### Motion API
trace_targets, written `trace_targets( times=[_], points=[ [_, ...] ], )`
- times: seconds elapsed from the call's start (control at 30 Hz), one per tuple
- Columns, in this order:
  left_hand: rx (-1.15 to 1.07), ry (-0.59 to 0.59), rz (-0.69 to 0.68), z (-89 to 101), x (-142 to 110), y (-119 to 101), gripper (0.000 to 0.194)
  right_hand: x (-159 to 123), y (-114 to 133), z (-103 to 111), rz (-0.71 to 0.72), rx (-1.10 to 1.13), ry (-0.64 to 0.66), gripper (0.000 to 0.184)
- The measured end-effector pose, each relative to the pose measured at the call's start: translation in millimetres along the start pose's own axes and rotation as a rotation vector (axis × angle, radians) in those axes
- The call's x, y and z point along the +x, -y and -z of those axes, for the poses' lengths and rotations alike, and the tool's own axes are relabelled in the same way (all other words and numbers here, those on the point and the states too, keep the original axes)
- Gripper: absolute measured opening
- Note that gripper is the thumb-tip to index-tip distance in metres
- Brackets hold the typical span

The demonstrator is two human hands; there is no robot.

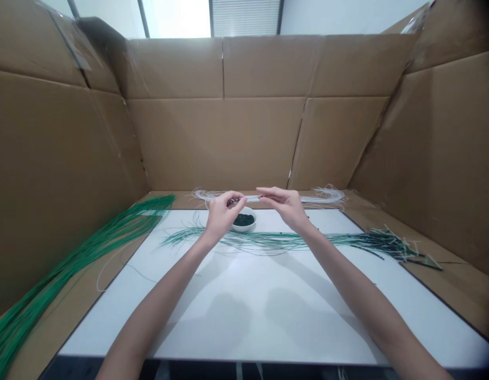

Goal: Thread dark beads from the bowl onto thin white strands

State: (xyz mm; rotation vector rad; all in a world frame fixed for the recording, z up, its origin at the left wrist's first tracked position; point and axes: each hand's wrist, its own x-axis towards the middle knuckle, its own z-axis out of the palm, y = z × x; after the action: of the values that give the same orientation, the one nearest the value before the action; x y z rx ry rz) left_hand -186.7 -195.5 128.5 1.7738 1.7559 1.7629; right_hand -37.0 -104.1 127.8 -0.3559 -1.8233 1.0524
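Note:
My left hand [223, 214] is raised above the white board, thumb and forefinger pinched together. Small dark bits show by its curled fingers, but what it grips is too small to name. Facing it across a small gap, my right hand [286, 206] has its thumb brought near the forefinger. A tiny dark spot shows at those fingertips; I cannot make out what it is. Just below and behind my left hand stands a white bowl [252, 226] of small dark pieces. Green strands [276, 241] with dark right-hand ends lie crosswise on the board beneath both hands.
A long bundle of green strands [89, 243] runs down the left side. White strands [325, 197] lie along the back, beyond the board [236, 316]. Cardboard walls [212, 137] enclose the back and both sides. Loose thin strands curl at the board's left edge.

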Motion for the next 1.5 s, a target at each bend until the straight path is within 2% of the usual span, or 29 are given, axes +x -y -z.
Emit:
trace_targets(
  times=[0.1,0.23,0.6,0.8,1.5],
  points=[
    [0.0,-0.017,-0.042,0.6,-3.3,-5.7,0.018,-1.0,2.9,-1.3,-0.051,0.131,-0.027,0.028],
    [0.024,-0.045,-0.108,0.9,-7.0,-10.1,0.017,-1.8,3.2,-0.7,-0.043,0.198,-0.047,0.018],
    [0.024,-0.058,-0.154,0.7,-8.3,-11.8,0.019,-2.1,0.2,-0.6,-0.02,0.231,-0.029,0.012],
    [0.059,-0.054,-0.179,1.3,-8.2,-13.3,0.016,-2.5,-0.9,-1.1,-0.048,0.24,-0.042,0.013],
    [0.102,-0.048,-0.217,2.9,-8.4,-16.4,0.013,-3.2,4.5,-2.1,-0.015,0.238,-0.038,0.011]
  ],
)
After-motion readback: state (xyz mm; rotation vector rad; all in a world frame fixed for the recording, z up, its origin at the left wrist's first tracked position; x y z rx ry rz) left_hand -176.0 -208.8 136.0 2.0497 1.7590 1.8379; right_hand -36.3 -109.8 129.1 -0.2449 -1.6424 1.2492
